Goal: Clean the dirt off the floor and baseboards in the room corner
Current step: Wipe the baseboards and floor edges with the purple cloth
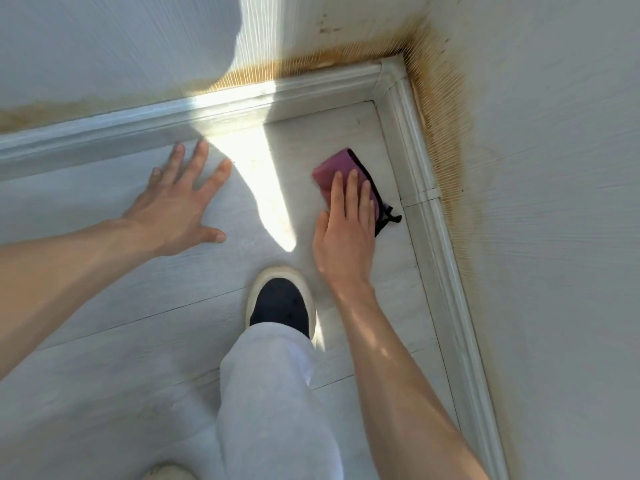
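A folded pink cloth with a black edge (332, 171) lies on the pale plank floor (145, 306) close to the room corner. My right hand (346, 233) lies flat on the cloth with straight fingers, pressing it to the floor. My left hand (180, 206) rests on the floor with its fingers spread, just in front of the far white baseboard (138, 126). A second white baseboard (440, 237) runs along the right wall and meets the first at the corner (388, 74). Brownish-yellow stains (443, 133) line the walls just above both baseboards.
My leg in light trousers and a dark shoe with a white sole (282, 303) stands on the floor between my arms. A bright patch of sunlight (256, 174) falls across the floor and the far baseboard. The tip of another shoe (169, 472) shows at the bottom edge.
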### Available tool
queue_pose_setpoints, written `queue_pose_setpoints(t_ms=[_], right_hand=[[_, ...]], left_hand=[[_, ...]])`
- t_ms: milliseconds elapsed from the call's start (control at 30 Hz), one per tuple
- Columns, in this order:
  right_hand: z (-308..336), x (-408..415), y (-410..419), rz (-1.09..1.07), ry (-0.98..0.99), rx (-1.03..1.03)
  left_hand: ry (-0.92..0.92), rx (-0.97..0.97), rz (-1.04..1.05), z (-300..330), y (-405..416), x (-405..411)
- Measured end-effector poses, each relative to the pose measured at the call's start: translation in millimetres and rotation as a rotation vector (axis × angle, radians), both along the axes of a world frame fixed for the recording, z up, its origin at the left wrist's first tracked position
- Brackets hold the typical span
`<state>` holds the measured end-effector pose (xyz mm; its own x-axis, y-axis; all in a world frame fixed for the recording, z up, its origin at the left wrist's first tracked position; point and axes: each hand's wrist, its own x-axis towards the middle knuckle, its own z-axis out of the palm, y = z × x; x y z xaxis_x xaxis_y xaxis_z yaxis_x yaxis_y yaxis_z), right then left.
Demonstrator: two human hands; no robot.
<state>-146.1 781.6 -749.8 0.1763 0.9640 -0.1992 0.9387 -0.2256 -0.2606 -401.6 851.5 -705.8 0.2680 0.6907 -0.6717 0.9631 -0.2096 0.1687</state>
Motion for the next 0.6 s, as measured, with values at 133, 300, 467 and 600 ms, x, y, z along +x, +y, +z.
queue_pose_setpoints(t_ms=[133, 300, 467, 600], right_hand=[[-2.7, 10.5, 21.6, -0.062, -0.026, 0.001], [7.6, 20.0, 108.0, -0.13, -0.018, -0.05], [10.1, 6.8, 102.6, 0.031, -0.111, -0.004], [10.8, 40.0, 65.4, 0.337, -0.203, 0.028]], left_hand=[[-0.008, -0.014, 0.001, 1.6, 2.0, -0.4], [-0.014, -0.011, -0.003, 0.1, 2.0, -1.7], [-0.003, -0.025, -0.008, 0.2, 3.1, -2.3], [-0.018, -0.026, 0.0, -1.1, 2.3, -1.5]])
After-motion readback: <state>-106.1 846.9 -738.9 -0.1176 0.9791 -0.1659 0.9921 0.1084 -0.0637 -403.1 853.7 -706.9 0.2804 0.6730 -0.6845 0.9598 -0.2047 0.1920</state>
